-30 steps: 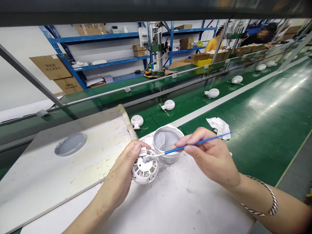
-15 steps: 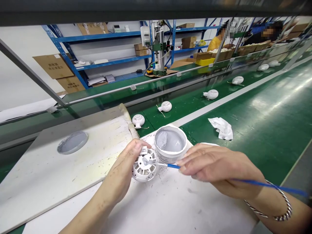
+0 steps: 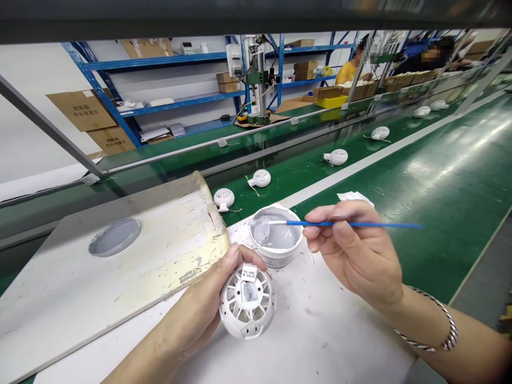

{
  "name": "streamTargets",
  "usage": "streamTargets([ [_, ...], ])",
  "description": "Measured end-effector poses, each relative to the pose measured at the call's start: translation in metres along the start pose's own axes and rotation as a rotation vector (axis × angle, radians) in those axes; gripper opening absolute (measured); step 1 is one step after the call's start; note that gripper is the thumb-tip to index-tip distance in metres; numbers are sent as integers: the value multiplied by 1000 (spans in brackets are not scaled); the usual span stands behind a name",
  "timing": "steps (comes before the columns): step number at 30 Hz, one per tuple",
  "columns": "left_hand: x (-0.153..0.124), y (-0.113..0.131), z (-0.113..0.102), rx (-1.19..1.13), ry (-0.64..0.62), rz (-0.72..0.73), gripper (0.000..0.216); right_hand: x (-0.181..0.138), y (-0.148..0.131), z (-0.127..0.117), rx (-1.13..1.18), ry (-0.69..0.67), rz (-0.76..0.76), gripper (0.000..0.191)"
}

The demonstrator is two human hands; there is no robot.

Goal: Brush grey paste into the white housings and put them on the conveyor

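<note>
My left hand (image 3: 216, 293) is closed around a round white slotted plastic housing (image 3: 248, 320). Grey paste sits in the recess at the housing's centre, and a small printed label stands above it. Between the thumb and fingers of my right hand (image 3: 356, 250) is a slim blue paintbrush (image 3: 332, 224), held level. Its tip reaches into a white tub (image 3: 276, 258) of grey paste (image 3: 262, 232), at the paste lump on the left side. The tub stands just beyond the housing.
A paste-smeared lid (image 3: 114, 237) lies on the white board (image 3: 80, 288) at left. Several white housings (image 3: 262, 178) with wires line the green conveyor (image 3: 432, 197). A crumpled tissue (image 3: 356, 197) lies behind my right hand. Co-workers (image 3: 347, 73) sit at the far right.
My right hand has lifted the paintbrush off the housing and moved its tip up into the tub. My left hand has brought the housing slightly nearer and to the right.
</note>
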State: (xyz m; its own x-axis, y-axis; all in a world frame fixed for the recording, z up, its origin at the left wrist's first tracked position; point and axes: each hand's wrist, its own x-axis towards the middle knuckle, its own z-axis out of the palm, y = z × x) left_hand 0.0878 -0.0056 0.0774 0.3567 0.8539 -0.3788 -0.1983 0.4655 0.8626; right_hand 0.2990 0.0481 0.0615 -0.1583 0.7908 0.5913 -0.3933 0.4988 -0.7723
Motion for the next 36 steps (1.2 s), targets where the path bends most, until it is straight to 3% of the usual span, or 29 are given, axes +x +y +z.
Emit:
streamTargets([
  [3, -4, -1, 1, -2, -141, -53, 56, -6, -3, 0, -352, -261, -297, 18],
  [6, -8, -3, 2, 169, -180, -38, 53, -8, -5, 6, -526, -549, -257, 16],
  [8, -10, -5, 3, 253, -172, 7, 51, -6, -7, 10, -554, -617, -259, 16],
  [11, -11, -5, 3, 275, -159, 41, 49, -1, -12, 8, -646, -669, -507, 13],
  [13, -12, -1, 4, 296, -192, 6, 38, 0, -15, 5, -718, -687, -634, 21],
  [15, -13, 3, 6, 338, -193, -1, 38, -1, -16, 2, -750, -649, -652, 23],
  [23, -18, -1, 19, 386, 67, 134, 39, -9, -18, 6, -837, -563, -710, 33],
  [32, -15, -6, 9, 255, 40, 116, 34, -10, -16, 9, -910, -607, -750, 30],
  [34, -13, -6, 9, 269, 98, 169, 33, -9, -15, 9, -912, -604, -755, 31],
  [36, -11, -3, -2, 350, 241, 277, 33, -7, -15, 6, -897, -594, -720, 32],
])
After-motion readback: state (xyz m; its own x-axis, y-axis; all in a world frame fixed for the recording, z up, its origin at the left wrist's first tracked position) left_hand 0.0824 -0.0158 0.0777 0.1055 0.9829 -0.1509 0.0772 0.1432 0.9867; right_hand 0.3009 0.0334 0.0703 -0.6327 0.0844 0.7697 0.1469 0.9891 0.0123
